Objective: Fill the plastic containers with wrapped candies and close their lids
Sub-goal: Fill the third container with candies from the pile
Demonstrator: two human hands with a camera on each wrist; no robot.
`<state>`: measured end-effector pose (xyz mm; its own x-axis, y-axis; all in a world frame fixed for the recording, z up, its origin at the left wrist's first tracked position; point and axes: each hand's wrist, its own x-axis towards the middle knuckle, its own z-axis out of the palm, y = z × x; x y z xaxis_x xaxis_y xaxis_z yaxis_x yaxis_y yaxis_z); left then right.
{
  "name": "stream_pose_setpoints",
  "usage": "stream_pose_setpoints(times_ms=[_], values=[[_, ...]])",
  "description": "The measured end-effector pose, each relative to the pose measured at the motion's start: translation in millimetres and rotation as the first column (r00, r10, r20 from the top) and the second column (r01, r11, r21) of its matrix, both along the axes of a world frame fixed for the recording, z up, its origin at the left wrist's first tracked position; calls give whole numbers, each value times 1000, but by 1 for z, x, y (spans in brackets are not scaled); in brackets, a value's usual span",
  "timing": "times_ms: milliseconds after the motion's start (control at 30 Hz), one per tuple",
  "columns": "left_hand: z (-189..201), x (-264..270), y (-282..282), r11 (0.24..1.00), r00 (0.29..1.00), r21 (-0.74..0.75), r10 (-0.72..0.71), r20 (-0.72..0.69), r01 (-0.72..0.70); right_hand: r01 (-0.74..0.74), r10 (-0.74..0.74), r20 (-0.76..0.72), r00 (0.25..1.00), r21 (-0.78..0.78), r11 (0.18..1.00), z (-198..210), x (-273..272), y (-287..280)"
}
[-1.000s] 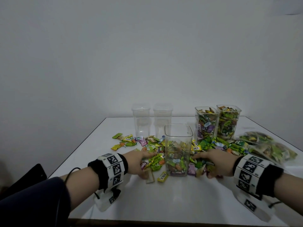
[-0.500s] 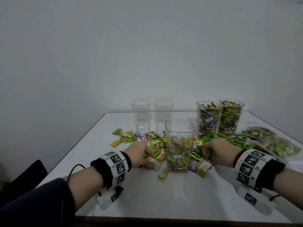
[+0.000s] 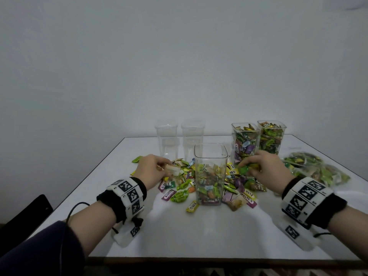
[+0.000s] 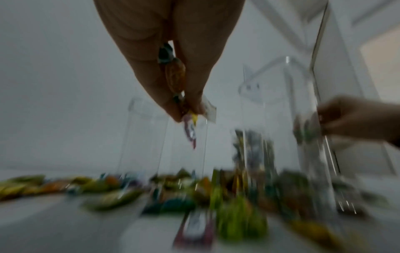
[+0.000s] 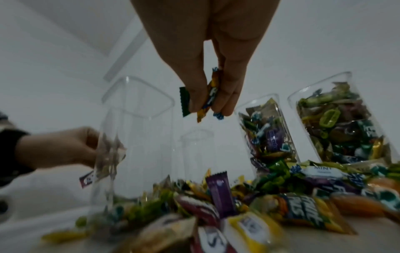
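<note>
A clear square container (image 3: 210, 174), partly filled with wrapped candies, stands at the middle of the white table (image 3: 199, 232), its top uncovered. Loose wrapped candies (image 3: 179, 194) lie scattered around its base. My left hand (image 3: 154, 170) is raised left of the container and pinches a few wrapped candies (image 4: 176, 80). My right hand (image 3: 260, 168) is raised on the container's right side, gripping wrapped candies (image 5: 208, 95), green and yellow among them. Both hands sit below the container's rim.
Two empty clear containers (image 3: 179, 140) stand behind the pile. Two candy-filled containers (image 3: 258, 142) stand at the back right, uncovered. A clear bag of candies (image 3: 316, 172) lies at the right edge. A dark chair (image 3: 23, 218) is at the left.
Both hands have lifted off the table with candies in them, rising beside the middle container. The view has shifted slightly downward.
</note>
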<state>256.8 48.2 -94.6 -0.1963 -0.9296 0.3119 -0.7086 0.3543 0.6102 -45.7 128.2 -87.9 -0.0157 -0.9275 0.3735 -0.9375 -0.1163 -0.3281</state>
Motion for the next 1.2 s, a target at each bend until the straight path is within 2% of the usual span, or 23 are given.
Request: stream_pose_setpoints(times_ms=[167,333,467,567,700,933,1100,1200], values=[[16,8,2,994,969,-81,49,-244,-71,42,-25,127,992,-136,990,12,-9,13],[48,-1,11,989,825,-137,-39,-563,-47,78,-25,220,975,-237,968,28,-10,19],[80,-19,16,968,737,-249,-161,-656,-11,61,33,296,955,-303,951,41,-4,20],[94,-40,18,950,728,-312,-230,-645,24,61,69,336,939,-362,930,48,2,20],[92,-72,22,949,786,-311,-236,-571,60,52,113,384,916,-393,918,51,11,19],[68,-91,25,954,900,-222,-269,-342,200,29,172,473,864,-387,921,45,11,18],[59,-90,25,957,937,-120,-283,-204,263,53,152,513,845,-363,930,45,8,16],[57,-89,25,962,940,-66,-272,-207,264,49,164,556,815,-349,936,48,10,14]])
